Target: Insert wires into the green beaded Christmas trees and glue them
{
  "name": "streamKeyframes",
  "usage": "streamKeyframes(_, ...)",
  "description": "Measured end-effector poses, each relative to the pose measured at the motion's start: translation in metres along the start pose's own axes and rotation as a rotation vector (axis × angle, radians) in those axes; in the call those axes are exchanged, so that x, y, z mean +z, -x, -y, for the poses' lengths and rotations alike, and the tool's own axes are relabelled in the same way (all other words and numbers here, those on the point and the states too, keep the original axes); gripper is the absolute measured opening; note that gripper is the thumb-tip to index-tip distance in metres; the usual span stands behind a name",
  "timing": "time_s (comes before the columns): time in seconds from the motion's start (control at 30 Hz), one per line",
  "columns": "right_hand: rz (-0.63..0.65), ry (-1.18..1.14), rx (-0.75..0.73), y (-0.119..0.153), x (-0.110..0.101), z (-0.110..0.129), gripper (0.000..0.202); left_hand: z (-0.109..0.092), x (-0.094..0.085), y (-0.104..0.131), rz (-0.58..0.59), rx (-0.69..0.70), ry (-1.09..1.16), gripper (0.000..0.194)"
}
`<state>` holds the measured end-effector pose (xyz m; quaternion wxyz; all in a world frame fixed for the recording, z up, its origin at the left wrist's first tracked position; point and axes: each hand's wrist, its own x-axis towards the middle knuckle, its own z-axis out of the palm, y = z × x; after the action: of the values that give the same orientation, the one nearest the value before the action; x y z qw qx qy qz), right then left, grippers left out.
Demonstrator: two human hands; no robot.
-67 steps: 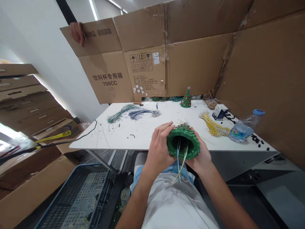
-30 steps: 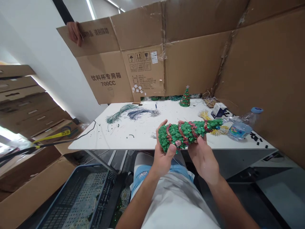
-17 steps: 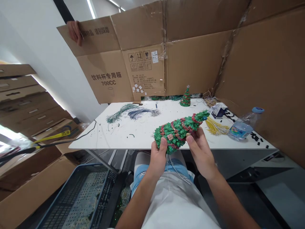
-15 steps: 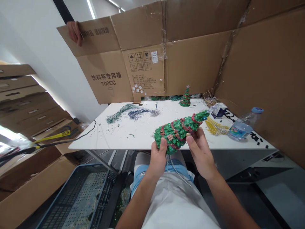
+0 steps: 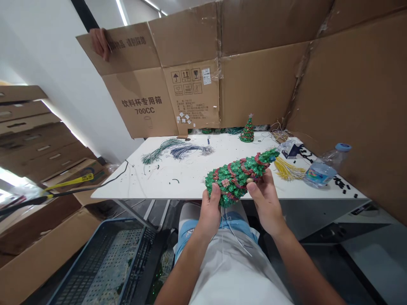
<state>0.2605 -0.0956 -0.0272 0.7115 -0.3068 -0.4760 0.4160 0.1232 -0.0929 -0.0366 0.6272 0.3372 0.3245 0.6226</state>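
Both my hands hold a small glittery green Christmas tree lying on its side above the table's front edge, its tip pointing right and slightly up. Red garland winds round it, with a pink gift-shaped piece and a few baubles attached. My left hand grips it near the wide base, thumb on top. Closer to the tip, my right hand is closed on it, thumb beside a gold bauble. Thin wires hang from the base over my lap. The fingers behind the tree are hidden.
On the white table lie green wires, dark blue wires and yellow wires. Another tree stands at the back. A water bottle is at right. Cardboard walls the rear; another person's hand grips its top left.
The tree and both hands have shifted very slightly left, the tip dipping a little. The hanging wires have swayed. Both hands keep their hold.
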Motion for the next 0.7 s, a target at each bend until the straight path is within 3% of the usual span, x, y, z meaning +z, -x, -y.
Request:
streamKeyframes(0.13, -0.082, -0.018, 0.042, -0.001, -0.003, -0.008, 0.033, -0.005, -0.002, 0.000, 0.220, 0.165, -0.146, 0.067)
streamKeyframes(0.2, -0.118, -0.033, 0.071, -0.002, -0.004, -0.008, 0.033, -0.010, 0.000, 0.001, 0.267, 0.223, -0.230, 0.057)
streamKeyframes(0.37, -0.121, -0.031, 0.103, -0.005, -0.004, -0.002, 0.042, -0.016, 0.006, 0.005, 0.206, 0.225, -0.225, 0.047)
streamKeyframes(0.53, -0.089, 0.099, 0.045, -0.007, -0.011, -0.008, 0.062, -0.012, 0.000, 0.003, 0.163, 0.196, -0.212, 0.046)
streamKeyframes(0.7, -0.068, 0.215, 0.003, -0.006, -0.020, -0.011, 0.053, -0.005, -0.007, -0.002, 0.179, 0.155, -0.139, 0.051)
